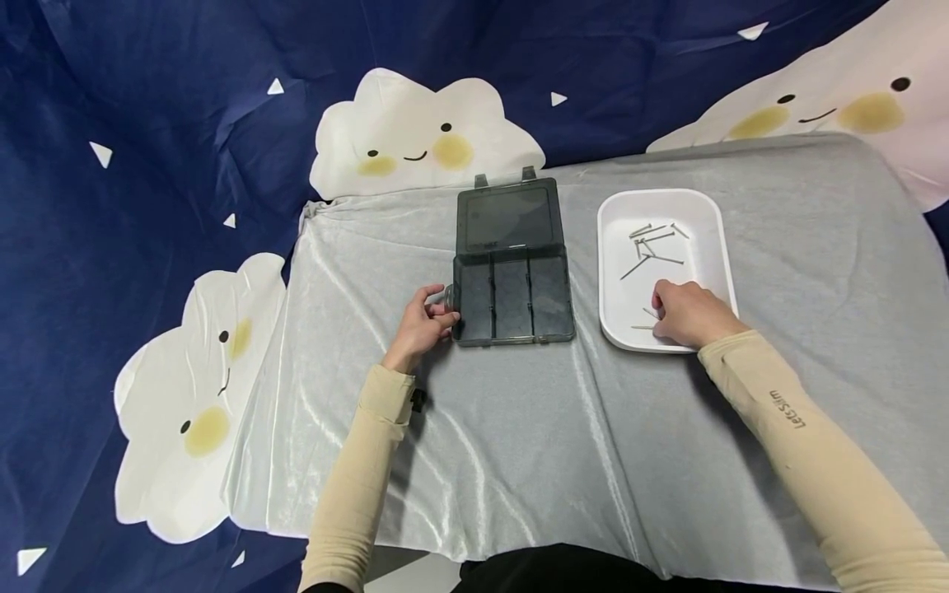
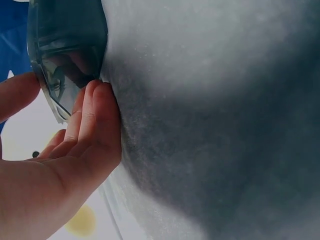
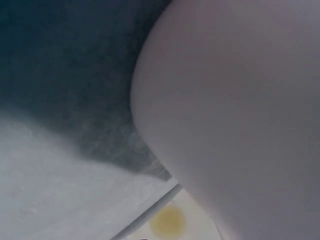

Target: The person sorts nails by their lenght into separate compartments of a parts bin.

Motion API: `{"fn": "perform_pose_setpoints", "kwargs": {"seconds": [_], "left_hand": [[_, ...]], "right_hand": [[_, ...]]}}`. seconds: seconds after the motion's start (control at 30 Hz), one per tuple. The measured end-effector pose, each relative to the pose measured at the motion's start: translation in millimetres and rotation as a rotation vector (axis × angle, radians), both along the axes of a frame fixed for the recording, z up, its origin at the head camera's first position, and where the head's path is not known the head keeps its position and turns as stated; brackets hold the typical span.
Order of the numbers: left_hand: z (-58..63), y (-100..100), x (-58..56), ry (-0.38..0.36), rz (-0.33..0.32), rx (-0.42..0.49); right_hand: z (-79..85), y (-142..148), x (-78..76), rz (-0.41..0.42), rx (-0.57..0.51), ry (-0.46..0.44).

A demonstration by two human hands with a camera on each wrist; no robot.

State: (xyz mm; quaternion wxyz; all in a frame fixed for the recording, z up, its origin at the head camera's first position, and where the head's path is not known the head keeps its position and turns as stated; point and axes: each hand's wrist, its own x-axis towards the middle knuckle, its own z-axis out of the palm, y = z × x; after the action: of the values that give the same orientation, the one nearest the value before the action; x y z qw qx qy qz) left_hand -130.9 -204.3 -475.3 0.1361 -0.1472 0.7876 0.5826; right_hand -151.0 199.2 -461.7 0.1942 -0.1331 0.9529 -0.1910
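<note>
A dark translucent plastic organizer box (image 1: 511, 296) lies with its lid (image 1: 509, 218) folded back. My left hand (image 1: 424, 325) grips its left side; in the left wrist view, the thumb (image 2: 20, 94) is on one edge of the box and the fingers (image 2: 100, 107) are against another. Inside a white plastic tray (image 1: 606, 272), my right hand (image 1: 693, 313) reaches down with bent fingers beside a couple of loose nails (image 1: 642, 327). Its fingertips are partly hidden, so a hold on a nail cannot be made out. Several more nails (image 1: 652, 243) lie scattered farther back in the tray.
Grey velvety cloth (image 1: 504, 445) covers the table under the box and tray. Behind and to the left hangs a dark blue curtain (image 1: 185, 99) with cloud faces. The tray's outer wall (image 3: 235, 110) fills much of the right wrist view.
</note>
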Motion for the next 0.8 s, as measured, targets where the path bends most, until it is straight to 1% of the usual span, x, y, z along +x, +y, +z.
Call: {"fn": "perform_pose_setpoints", "kwargs": {"seconds": [0.57,0.8], "left_hand": [[0.0,-0.6,-0.5,-0.018,0.007,0.021],[0.0,-0.4,0.4,-0.026,0.011,0.021]], "right_hand": [[-2.6,-0.8,2.7,-0.042,-0.023,0.039],[-2.2,-0.6,3.5,-0.048,-0.015,0.080]]}}
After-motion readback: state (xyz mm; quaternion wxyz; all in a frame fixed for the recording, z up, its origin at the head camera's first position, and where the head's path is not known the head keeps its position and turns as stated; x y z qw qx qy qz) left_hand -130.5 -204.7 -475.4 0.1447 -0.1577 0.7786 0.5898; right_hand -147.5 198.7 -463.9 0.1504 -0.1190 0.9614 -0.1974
